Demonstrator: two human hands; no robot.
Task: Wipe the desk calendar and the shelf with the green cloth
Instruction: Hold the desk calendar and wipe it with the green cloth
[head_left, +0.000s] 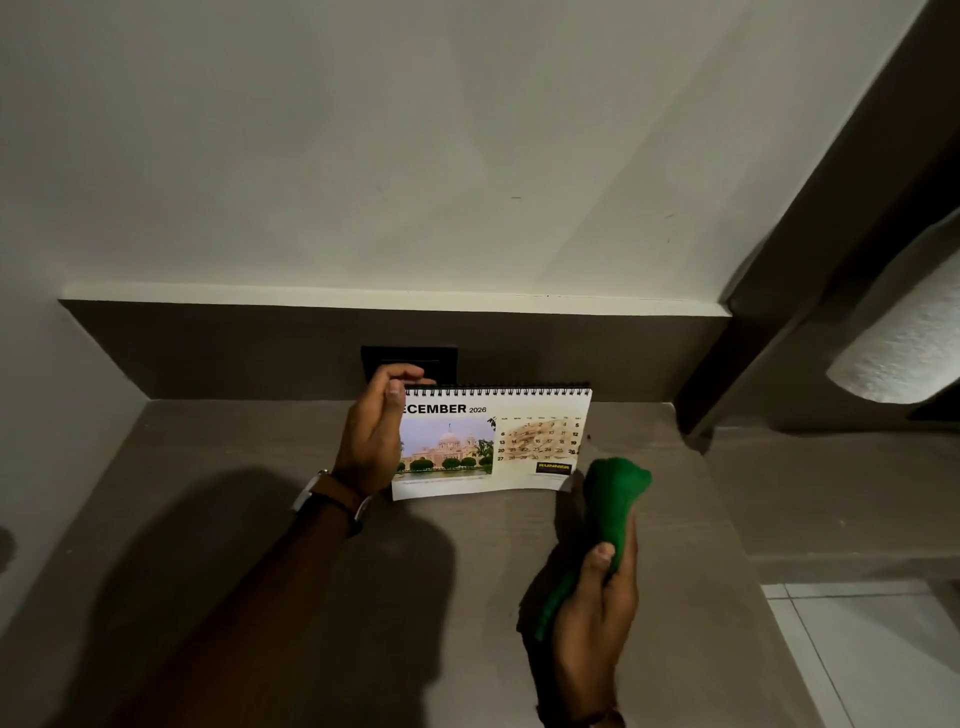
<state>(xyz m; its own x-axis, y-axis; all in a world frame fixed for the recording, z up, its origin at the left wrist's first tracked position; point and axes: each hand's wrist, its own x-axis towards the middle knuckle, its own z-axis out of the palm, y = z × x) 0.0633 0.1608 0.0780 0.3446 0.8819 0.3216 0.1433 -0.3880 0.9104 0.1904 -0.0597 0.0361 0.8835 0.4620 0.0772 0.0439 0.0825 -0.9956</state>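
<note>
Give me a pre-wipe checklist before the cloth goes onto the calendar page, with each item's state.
1. Green cloth in right hand: ok, bunched in a firm grip.
2. Desk calendar steadied: ok, left hand holds its left edge.
3. Calendar upright on shelf: ok.
4. Cloth touching page: not ok, still apart, beside the lower right corner.
5. Brownish smudge over the date grid: not ok, unwiped.
6. Cloth dampness: cannot tell.

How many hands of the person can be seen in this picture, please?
2. The left hand holds the left edge of the desk calendar on the shelf. The right hand grips the green cloth just right of the calendar.
</note>
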